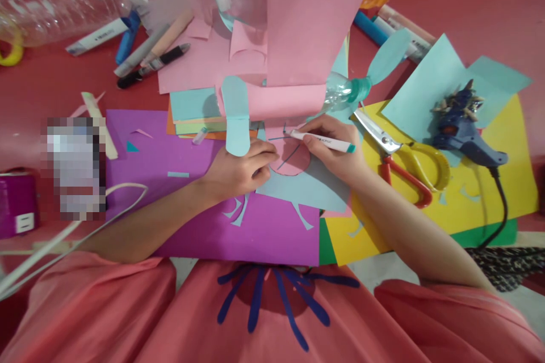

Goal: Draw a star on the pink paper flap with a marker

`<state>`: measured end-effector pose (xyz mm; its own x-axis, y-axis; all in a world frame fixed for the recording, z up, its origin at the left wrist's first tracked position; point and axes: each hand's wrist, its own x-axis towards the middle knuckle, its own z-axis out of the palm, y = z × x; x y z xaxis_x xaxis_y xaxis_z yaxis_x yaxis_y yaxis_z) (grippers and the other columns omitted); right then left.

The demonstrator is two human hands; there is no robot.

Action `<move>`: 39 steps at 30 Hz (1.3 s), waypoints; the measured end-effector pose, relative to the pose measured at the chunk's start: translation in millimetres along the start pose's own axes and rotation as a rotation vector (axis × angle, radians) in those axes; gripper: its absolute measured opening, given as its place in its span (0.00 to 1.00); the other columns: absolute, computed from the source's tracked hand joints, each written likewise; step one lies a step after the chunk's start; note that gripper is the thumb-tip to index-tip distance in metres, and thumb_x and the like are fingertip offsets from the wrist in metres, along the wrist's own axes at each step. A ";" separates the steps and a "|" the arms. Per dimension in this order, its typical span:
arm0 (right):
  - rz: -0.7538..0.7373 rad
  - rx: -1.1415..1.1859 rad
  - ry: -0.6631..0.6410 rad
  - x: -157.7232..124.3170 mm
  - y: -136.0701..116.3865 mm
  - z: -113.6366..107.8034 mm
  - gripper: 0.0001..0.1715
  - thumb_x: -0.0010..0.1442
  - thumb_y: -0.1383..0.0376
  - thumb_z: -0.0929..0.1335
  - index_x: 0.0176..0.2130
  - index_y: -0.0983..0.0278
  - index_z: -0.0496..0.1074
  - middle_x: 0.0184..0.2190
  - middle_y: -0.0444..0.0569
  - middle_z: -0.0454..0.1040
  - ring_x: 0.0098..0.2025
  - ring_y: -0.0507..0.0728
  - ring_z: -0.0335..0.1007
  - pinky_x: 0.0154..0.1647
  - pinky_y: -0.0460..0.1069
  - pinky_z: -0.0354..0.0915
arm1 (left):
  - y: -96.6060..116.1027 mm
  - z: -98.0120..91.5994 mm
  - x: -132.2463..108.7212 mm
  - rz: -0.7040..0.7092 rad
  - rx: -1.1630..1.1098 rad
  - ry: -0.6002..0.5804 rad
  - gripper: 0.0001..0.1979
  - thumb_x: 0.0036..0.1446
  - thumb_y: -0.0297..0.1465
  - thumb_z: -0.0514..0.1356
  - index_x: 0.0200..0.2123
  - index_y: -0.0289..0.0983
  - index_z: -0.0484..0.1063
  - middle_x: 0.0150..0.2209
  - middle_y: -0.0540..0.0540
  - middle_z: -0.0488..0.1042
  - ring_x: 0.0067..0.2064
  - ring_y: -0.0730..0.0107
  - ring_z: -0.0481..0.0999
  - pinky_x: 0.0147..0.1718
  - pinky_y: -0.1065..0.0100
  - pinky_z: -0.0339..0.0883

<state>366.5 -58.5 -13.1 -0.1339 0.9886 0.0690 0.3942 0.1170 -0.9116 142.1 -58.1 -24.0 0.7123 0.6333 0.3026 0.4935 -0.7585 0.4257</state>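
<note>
Evidently it's line-drawing — right hand pinching a marker over the pink paper, left hand loosely parted at its left edge — probably needing steady pressure next.

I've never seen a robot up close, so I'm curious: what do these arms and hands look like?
They're a person's. The left hand and right hand wear no gloves, with no rings or wristbands visible. Bare forearms emerge from loose, plain coral-pink sleeves.
</note>
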 end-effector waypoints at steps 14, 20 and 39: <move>-0.019 0.029 -0.099 -3.7 1.1 -1.7 0.05 0.55 0.65 0.67 0.31 0.62 0.74 0.25 0.45 0.77 0.25 0.52 0.68 0.26 0.48 0.63 | 3.6 -2.4 1.8 0.001 0.014 0.030 0.14 0.58 0.24 0.51 0.38 0.37 0.76 0.37 0.45 0.81 0.41 0.63 0.80 0.44 0.61 0.74; -0.074 0.056 -0.124 -5.5 -1.1 -2.6 0.06 0.56 0.67 0.67 0.31 0.63 0.75 0.27 0.45 0.79 0.25 0.51 0.70 0.26 0.47 0.64 | 3.0 -3.6 4.2 0.023 -0.007 0.073 0.13 0.57 0.21 0.51 0.36 0.36 0.75 0.36 0.45 0.81 0.39 0.65 0.80 0.41 0.64 0.74; -0.200 0.050 -0.316 -7.2 -2.0 -4.2 0.09 0.60 0.63 0.67 0.30 0.63 0.74 0.26 0.45 0.78 0.26 0.50 0.72 0.29 0.44 0.66 | -1.9 -0.3 -1.4 0.004 0.025 0.020 0.14 0.62 0.23 0.50 0.40 0.36 0.76 0.38 0.46 0.81 0.40 0.66 0.79 0.43 0.64 0.72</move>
<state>370.5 -65.5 -10.0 -0.4805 0.8678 0.1269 0.2876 0.2926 -0.9120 140.0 -57.6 -25.0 0.7045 0.6330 0.3209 0.5032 -0.7644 0.4030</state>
